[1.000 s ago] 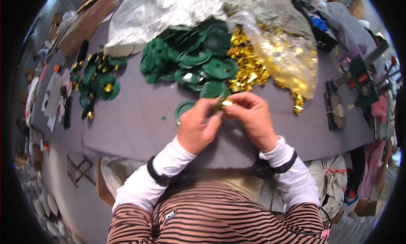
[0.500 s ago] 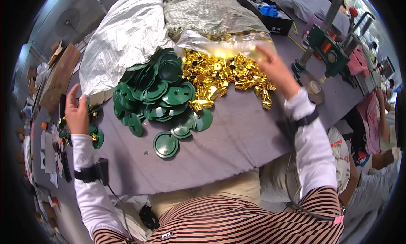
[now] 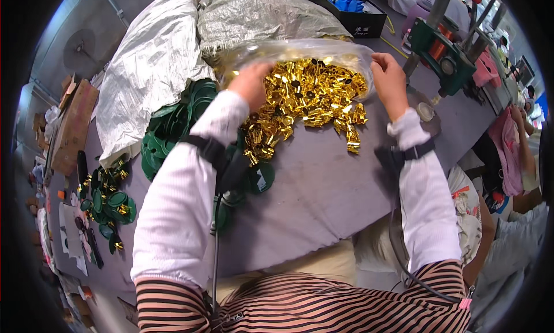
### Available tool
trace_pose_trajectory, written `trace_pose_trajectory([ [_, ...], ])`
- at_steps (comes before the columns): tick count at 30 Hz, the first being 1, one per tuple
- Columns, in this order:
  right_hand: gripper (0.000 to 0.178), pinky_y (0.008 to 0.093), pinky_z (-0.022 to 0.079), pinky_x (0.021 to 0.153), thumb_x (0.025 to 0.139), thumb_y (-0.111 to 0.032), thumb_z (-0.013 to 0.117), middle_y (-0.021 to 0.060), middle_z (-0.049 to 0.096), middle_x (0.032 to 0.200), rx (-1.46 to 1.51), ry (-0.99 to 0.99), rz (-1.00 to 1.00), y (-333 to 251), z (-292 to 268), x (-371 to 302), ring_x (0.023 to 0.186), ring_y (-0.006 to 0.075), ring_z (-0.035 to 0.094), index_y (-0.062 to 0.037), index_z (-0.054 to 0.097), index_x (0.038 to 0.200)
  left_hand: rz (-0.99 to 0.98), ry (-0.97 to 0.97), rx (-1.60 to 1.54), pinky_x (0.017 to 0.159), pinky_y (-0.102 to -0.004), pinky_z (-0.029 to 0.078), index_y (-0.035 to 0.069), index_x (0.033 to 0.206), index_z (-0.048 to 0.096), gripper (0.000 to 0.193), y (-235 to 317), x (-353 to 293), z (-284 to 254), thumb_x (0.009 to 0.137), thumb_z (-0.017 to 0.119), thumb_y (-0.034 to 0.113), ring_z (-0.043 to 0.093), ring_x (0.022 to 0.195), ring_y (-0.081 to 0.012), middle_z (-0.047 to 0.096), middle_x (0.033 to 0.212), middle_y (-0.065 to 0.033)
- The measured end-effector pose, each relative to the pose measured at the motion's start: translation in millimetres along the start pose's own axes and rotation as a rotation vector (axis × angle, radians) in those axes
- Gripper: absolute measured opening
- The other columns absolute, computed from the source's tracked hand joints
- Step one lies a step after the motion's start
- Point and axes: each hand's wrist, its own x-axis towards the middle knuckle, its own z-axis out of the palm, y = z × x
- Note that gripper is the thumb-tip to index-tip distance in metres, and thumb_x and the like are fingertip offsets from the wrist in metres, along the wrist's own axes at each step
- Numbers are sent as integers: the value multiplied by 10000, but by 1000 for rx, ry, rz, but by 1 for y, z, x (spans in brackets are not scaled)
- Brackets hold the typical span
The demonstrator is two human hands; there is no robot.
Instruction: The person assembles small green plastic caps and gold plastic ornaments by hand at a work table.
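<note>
Gold foil-like metal pieces (image 3: 314,93) spill in a heap from a clear plastic bag (image 3: 288,49) onto the table. At the bag mouth's right side, my right hand (image 3: 390,85) pinches the plastic edge between thumb and fingers. My left hand (image 3: 253,84) is at the mouth's left side, against the bag and beside the gold pieces; its fingers are smeared by motion. Round dark green lids (image 3: 156,143) lie heaped to the left, partly hidden under my left forearm. They come out of a silvery woven sack (image 3: 153,62).
A second woven sack (image 3: 271,16) lies behind the gold heap. Green hand presses (image 3: 438,59) stand at the right, near a black box (image 3: 369,24) holding blue items. Green lids with gold pieces on them (image 3: 109,203) lie at the far left of the grey table (image 3: 311,189).
My left hand has swung from the table's left side across to the gold heap. The plastic has been drawn back and spread, baring more gold pieces. My right hand has moved slightly right.
</note>
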Motion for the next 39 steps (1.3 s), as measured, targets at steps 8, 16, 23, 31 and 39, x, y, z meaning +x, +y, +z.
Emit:
trace_pose_trajectory([
  [8,636,444,377,1012,777,-316,737,155,498,1314,-326,-341,-496,-62,54,-97,1233,362,445,-45,498,1301,-231,8,-413,1029,-318,407,34,1306,522,415,30,-23,-39,894,574,45,527,1225,-215,563,1315,-134],
  [16,538,402,434,879,705,-218,740,106,519,1138,-347,-527,-641,-97,42,-129,1082,297,497,-155,556,1208,-317,284,-438,945,-316,470,8,1147,615,298,69,-193,-92,850,603,-13,625,1090,-235,640,1181,-142],
  [23,383,425,509,692,769,-206,670,121,561,995,-475,-544,-667,-110,70,-134,853,299,595,-162,570,1136,-539,404,-443,946,-332,469,31,1118,645,278,101,-270,-67,842,611,9,627,1083,-270,673,1117,-129],
  [31,195,355,506,701,830,-178,626,104,658,1024,3,-637,-101,-97,76,-100,819,234,649,-82,669,994,-425,309,-150,986,-395,437,33,1154,617,372,96,-296,-67,792,693,77,555,1150,-344,610,1208,-165],
  [39,350,281,520,451,891,-172,549,110,648,1110,1159,-551,845,-113,60,-127,840,217,671,-60,508,1219,-353,226,20,947,-425,454,55,1100,630,382,83,-303,-48,752,756,151,535,1132,-371,583,1233,-179],
])
